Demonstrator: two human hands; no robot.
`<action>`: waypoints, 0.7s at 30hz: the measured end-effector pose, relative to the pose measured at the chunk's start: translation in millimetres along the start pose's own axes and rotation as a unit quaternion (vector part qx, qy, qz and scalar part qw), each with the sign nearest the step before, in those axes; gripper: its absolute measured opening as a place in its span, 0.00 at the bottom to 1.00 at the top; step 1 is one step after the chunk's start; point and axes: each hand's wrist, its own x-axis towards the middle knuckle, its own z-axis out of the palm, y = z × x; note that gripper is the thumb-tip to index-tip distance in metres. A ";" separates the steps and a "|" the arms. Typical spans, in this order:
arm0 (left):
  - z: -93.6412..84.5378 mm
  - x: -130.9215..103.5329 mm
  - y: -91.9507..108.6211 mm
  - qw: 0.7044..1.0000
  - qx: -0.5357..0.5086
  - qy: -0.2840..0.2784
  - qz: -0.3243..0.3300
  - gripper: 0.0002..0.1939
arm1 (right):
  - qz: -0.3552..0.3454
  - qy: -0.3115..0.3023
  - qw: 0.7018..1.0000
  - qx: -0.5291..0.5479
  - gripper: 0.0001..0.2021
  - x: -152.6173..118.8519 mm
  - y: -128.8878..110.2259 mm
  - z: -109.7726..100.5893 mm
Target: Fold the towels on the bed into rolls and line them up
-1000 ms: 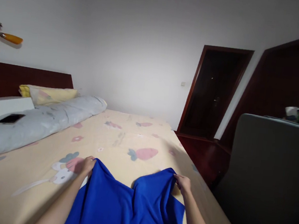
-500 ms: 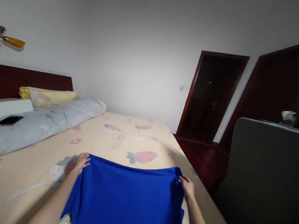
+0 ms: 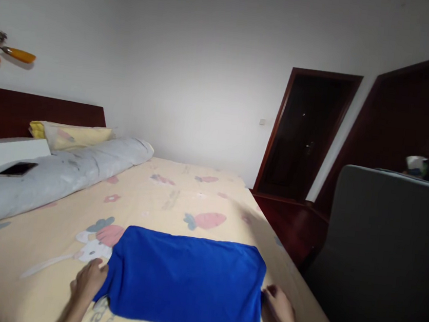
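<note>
A folded royal-blue cloth lies fairly flat on the bed near me, a wide rectangle with a narrow flap, sleeve-like, at its left side. At that flap my left hand rests with fingers curled in, thumb and fingertips closed on the cloth's left edge. On the opposite side my right hand pinches the right edge about midway down, fingers bent together. The underside and inner layers of the cloth are hidden.
The bed sheet is cream with strawberry prints. A long grey bolster lies at left, bearing a phone, with a yellow pillow behind. At right stand a dark grey chair back and a dark door.
Both hands have let go of the far corners and come down towards me to the side edges. The cloth's far edge has settled flat onto the bed.
</note>
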 end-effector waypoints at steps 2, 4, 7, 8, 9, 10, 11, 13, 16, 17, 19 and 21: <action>-0.1 -14.7 -6.1 0.996 0.090 -0.019 0.012 0.13 | -0.008 -0.034 0.999 -0.022 0.11 -4.1 -0.8 2.3; -1.7 -27.3 -4.5 0.986 0.159 -0.037 0.022 0.15 | -0.014 -0.059 0.998 -0.033 0.13 -5.4 -3.9 5.2; -6.6 -38.1 2.3 0.971 0.224 -0.061 0.051 0.18 | -0.022 -0.084 0.995 -0.038 0.17 -6.5 -8.6 8.5; -8.0 -38.8 3.3 0.968 0.232 -0.062 0.068 0.18 | -0.024 -0.087 0.995 -0.040 0.18 -7.3 -9.8 9.2; -9.2 -38.2 3.0 0.967 0.233 -0.057 0.085 0.19 | -0.027 -0.086 0.995 -0.042 0.18 -8.4 -10.7 9.6; -10.0 -36.3 1.1 0.968 0.227 -0.048 0.098 0.19 | -0.030 -0.083 0.995 -0.045 0.18 -9.9 -11.4 9.6; -10.5 -33.4 -2.4 0.971 0.214 -0.038 0.103 0.20 | -0.031 -0.077 0.995 -0.048 0.18 -11.8 -12.0 9.1; -11.4 -25.5 -13.9 0.980 0.178 -0.020 0.089 0.21 | -0.031 -0.063 0.996 -0.050 0.17 -16.2 -12.4 5.6; -15.1 -12.2 -38.8 0.989 0.133 -0.015 0.055 0.21 | -0.031 -0.046 0.998 -0.042 0.17 -24.6 -9.3 -7.6; -17.2 -8.2 -47.3 0.990 0.128 -0.016 0.050 0.21 | -0.028 -0.041 0.998 -0.040 0.17 -27.9 -6.5 -14.0; -22.2 -1.8 -61.7 0.991 0.124 -0.017 0.048 0.20 | -0.011 -0.031 0.998 -0.050 0.18 -34.8 1.8 -28.7; -27.3 1.6 -70.3 0.991 0.124 -0.017 0.051 0.19 | 0.016 -0.028 0.996 -0.082 0.17 -41.9 13.3 -44.1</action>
